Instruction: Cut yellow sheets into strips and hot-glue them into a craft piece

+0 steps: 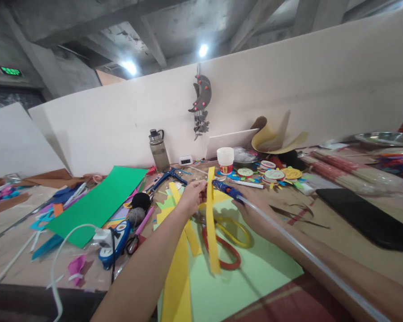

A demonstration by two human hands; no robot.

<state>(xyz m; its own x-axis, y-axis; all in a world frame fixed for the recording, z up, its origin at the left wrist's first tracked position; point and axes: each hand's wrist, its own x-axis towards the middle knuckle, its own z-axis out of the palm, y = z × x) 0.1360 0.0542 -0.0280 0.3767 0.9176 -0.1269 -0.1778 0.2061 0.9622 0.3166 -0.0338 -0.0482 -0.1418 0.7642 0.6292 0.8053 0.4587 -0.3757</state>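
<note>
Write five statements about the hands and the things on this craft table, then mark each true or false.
1. The left hand holds a yellow paper strip. True.
2. The right hand holds the scissors. False: it holds a blue-tipped tool, and the scissors lie on the light green sheet.
3. The water bottle stands near the back board. True.
4. The big green sheet lies to the right of both hands. False: it lies to their left.
5. The white cup stands upright. True.
</note>
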